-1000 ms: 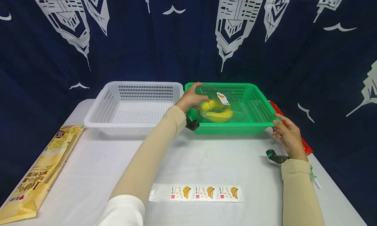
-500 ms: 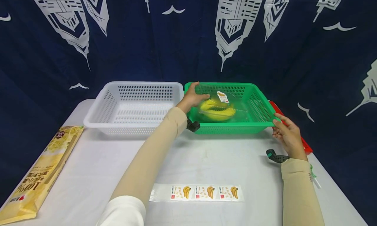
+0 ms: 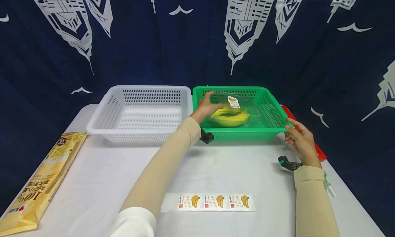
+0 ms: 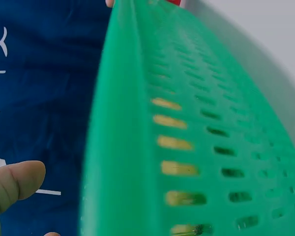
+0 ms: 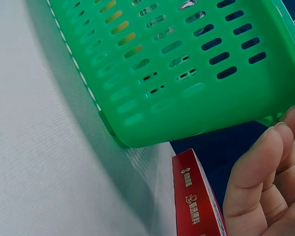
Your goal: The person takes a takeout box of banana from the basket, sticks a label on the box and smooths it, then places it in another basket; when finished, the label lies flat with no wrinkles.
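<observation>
A clear plastic box (image 3: 253, 110) with yellow bananas (image 3: 230, 119) inside and a white banana sticker (image 3: 233, 102) on its lid sits in the green basket (image 3: 240, 135). My left hand (image 3: 206, 107) is over the basket's left end, at the box's left side, thumb and forefinger spread apart. In the left wrist view the thumb (image 4: 20, 181) shows above the basket rim with nothing against it; the other fingers are mostly hidden. At the basket's right front corner, my right hand (image 3: 301, 143) pinches the rim between thumb and fingers.
A white basket (image 3: 142, 131) stands left of the green one. A red box (image 5: 195, 196) lies behind my right hand. A strip of banana stickers (image 3: 216, 202) lies at the front, a yellow pasta bag (image 3: 46, 178) at the left edge. A green-and-white item (image 3: 329, 185) shows beside the right sleeve.
The box of bananas has come down and slightly right inside the green basket. My left hand has moved right and lower with it. The right hand stays on the rim.
</observation>
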Tool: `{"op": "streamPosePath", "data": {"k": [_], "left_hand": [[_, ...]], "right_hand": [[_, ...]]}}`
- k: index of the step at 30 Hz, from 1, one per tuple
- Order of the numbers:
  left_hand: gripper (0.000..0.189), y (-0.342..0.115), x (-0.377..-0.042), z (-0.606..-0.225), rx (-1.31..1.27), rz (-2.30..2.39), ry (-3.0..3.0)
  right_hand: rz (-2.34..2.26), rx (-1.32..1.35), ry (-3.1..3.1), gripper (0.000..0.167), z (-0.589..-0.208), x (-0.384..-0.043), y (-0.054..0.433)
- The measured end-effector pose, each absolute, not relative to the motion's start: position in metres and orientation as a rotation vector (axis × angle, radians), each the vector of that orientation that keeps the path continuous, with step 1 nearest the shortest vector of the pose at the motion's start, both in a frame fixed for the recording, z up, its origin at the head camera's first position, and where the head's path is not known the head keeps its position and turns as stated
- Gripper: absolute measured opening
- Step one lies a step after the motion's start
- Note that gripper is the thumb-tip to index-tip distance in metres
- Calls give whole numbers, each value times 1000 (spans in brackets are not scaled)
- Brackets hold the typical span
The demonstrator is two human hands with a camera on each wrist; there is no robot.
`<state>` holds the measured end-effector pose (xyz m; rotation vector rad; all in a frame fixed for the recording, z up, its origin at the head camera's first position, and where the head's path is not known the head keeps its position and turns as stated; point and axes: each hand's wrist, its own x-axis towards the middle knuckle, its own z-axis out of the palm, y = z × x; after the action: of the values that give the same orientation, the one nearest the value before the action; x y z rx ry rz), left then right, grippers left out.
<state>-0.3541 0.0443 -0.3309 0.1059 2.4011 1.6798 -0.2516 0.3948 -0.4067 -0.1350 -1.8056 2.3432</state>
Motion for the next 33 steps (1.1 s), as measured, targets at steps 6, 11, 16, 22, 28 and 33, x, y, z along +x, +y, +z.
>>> {"op": "streamPosePath", "data": {"k": [6, 11, 16, 22, 28, 33], "left_hand": [[81, 50, -355, -338, 115, 1684, 2389], [83, 50, -355, -341, 142, 1642, 2379], [86, 49, -354, -343, 171, 1593, 2392], [85, 48, -352, -342, 208, 1599, 2421], [87, 41, -340, -336, 365, 1624, 2431], [84, 30, -320, -334, 522, 1643, 2396]], "right_hand": [[2348, -147, -1799, 24, -407, -251, 395], [2355, -144, -1794, 24, -408, -252, 396], [2346, -141, -1801, 23, -409, -252, 395], [2344, -138, -1802, 23, -409, -252, 394], [2353, -122, -1781, 25, -409, -252, 394], [2363, -117, -1760, 26, -409, -252, 395]]}}
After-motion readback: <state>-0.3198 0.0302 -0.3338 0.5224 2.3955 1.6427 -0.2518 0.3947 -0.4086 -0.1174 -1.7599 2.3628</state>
